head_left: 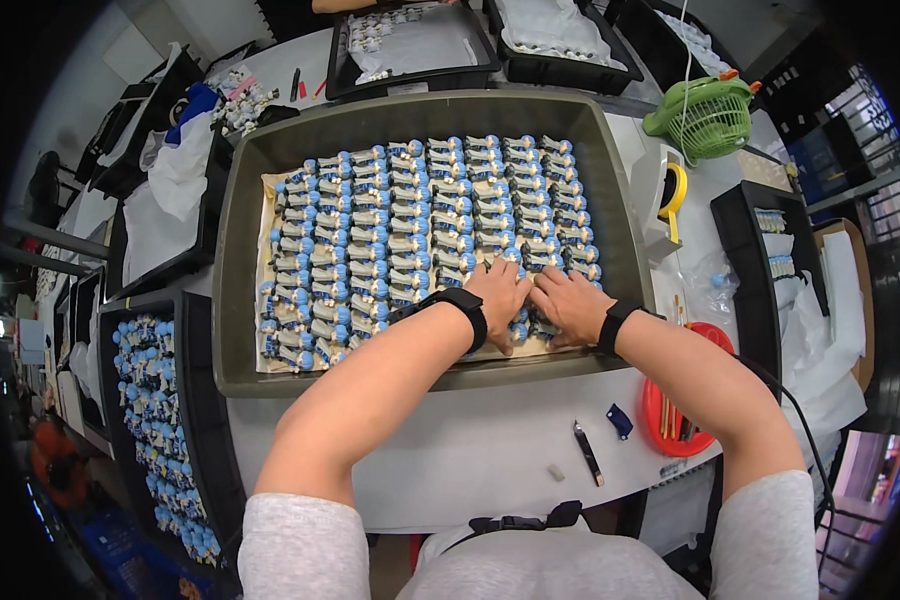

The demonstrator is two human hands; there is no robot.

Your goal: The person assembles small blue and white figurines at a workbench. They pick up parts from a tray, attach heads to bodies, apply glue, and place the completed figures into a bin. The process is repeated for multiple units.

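Observation:
Rows of small figurines [370, 235] with blue heads and grey-and-dark bodies lie on a tan liner inside a large olive-green tray [228, 240]. Both hands are down in the tray's near right part, close together. My left hand [498, 303] has its fingers bent round a figurine, its thumb toward the near wall. Beside it, my right hand [572, 305] is curled over figurines at the near end of the neighbouring row, fingertips pointing left. A bit of blue shows between the hands; the rest of what they grip is hidden under the fingers.
A black bin [200, 430] at left holds more figurines. At right are a tape dispenser [660, 200], a green fan [705, 118], a red bowl [653, 420] with tools and a black tray [760, 260]. A craft knife [588, 453] lies in front. Black trays [415, 85] stand behind.

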